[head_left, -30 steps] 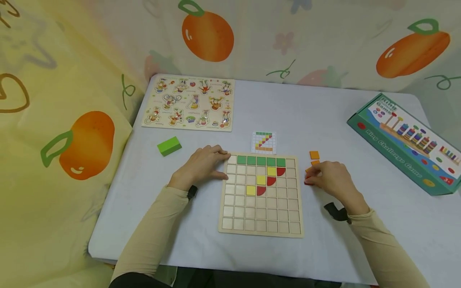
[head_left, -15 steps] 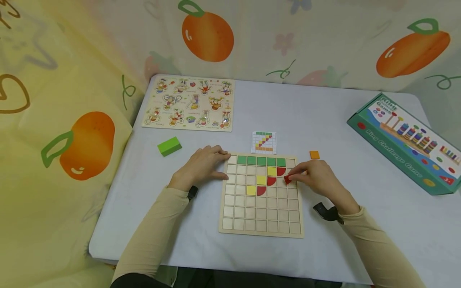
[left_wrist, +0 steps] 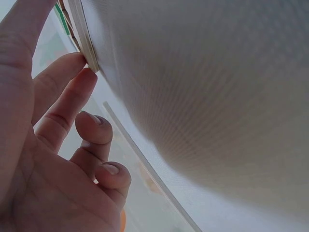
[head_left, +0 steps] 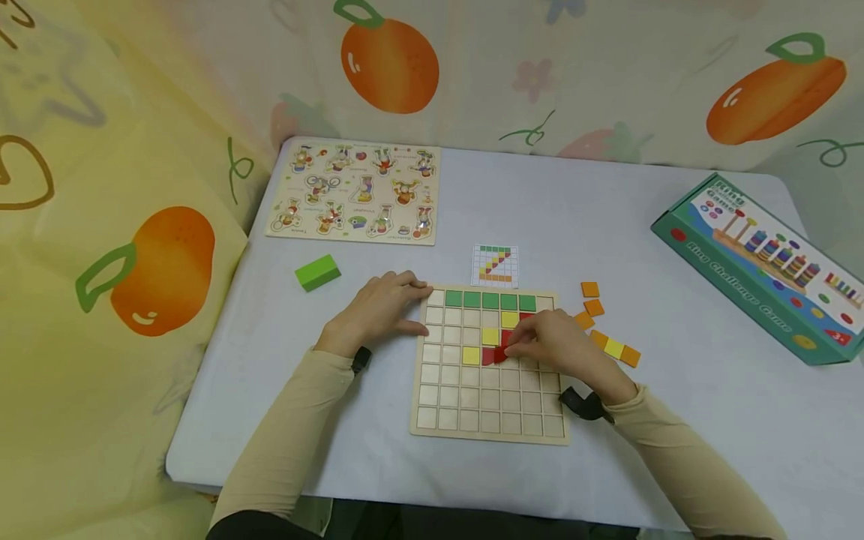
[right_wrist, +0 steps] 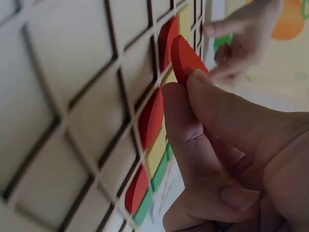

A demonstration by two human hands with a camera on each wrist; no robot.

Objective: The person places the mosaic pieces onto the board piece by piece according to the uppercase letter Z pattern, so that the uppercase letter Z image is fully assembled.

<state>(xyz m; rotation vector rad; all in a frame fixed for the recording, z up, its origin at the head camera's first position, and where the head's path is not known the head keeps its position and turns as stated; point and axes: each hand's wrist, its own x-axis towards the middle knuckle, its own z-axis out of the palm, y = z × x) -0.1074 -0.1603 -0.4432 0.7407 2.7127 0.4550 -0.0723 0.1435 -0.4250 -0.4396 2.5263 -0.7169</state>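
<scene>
The wooden grid board [head_left: 459, 405] lies flat, with green squares [head_left: 490, 301] along its second-from-top edge cells in the top row and yellow squares [head_left: 490, 336] stepping diagonally below. Red quarter-circle tiles [right_wrist: 151, 118] sit beside the yellow ones. My right hand [head_left: 574, 346] pinches another red quarter-circle tile [right_wrist: 186, 60] between thumb and forefinger, above the board near the lowest red tile. At the board's upper left, my left hand [head_left: 374, 311] rests against the edge, fingertips [left_wrist: 87, 79] touching its corner.
A small pattern card [head_left: 495, 266] lies behind the board. Orange tiles [head_left: 594, 308] and a yellow tile [head_left: 614, 347] lie to the right. A green block [head_left: 318, 274], a picture puzzle [head_left: 353, 192] and a game box [head_left: 763, 274] stand farther out.
My right hand has picked up a red tile from the table at the right and carried it left over the board. The left hand stays put.
</scene>
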